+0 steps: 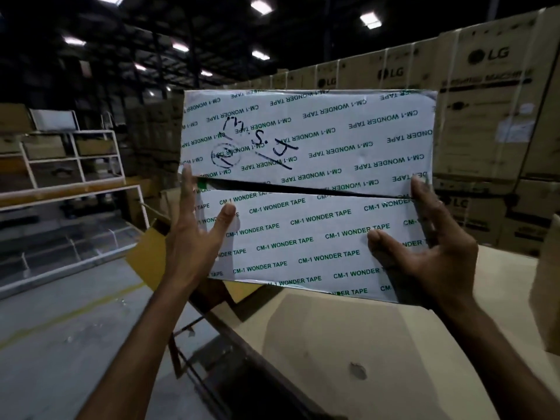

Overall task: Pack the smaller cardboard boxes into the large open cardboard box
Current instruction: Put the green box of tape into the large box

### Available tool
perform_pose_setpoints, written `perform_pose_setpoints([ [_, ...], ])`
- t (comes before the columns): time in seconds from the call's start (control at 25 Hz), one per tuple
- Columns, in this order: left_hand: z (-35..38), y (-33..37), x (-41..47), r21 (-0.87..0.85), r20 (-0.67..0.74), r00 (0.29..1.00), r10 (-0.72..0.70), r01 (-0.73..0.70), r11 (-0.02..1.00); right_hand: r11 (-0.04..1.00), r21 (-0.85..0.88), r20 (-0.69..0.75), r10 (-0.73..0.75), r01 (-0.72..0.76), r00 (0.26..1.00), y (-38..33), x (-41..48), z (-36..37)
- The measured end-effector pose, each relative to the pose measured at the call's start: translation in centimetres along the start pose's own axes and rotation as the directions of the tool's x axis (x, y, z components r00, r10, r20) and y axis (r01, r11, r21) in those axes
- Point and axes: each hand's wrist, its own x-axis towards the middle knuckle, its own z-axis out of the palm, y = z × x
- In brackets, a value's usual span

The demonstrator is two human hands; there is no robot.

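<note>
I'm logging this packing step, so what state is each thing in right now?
White tape-wrapped box: held up in the air, dark seam across its middle.
Left hand: gripping the box's left edge.
Right hand: gripping its right edge.
Stacked brown LG cartons: closed.

A taped box is held up in mid-air between the left hand at its left edge and the right hand at its right edge, fingers pressed on its near face. Below it a cardboard sheet is spread. Behind and to the right, stacked cartons are ranged. A shelf rack is set well apart on the left, with the floor before it.
</note>
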Motion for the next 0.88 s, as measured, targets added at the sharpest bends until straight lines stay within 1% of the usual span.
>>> perform_pose_setpoints([
  [0.12,-0.8,-3.1,4.7,0.023,0.019,1.0,0.01,-0.011,1.0,0.997,-0.021,-0.043,-0.081,0.08,0.996,0.9,2.5,4.7],
  [0.24,-0.8,-7.1,9.8,0.022,-0.046,0.998,0.047,-0.046,0.999,0.987,-0.049,-0.057,-0.159,0.156,0.986,2.4,5.8,10.2],
  [0.44,0.1,-12.8,17.9,-0.033,-0.126,0.988,0.086,-0.091,0.995,0.956,-0.104,-0.046,-0.281,0.275,0.959,5.3,12.1,19.1],
  [0.6,-0.7,-17.1,24.6,0.012,-0.212,0.968,0.135,-0.136,0.991,0.955,-0.079,-0.075,-0.292,0.286,0.954,6.6,16.3,27.1],
  [0.76,-1.2,-21.9,30.7,0.017,-0.237,0.963,0.125,-0.125,0.992,0.958,-0.087,-0.068,-0.278,0.272,0.958,7.3,19.6,34.2],
  [0.88,-1.3,-25.6,34.7,0.048,-0.257,0.956,0.139,-0.131,0.99,0.954,-0.115,-0.09,-0.288,0.278,0.953,7.1,21.7,38.9],
])
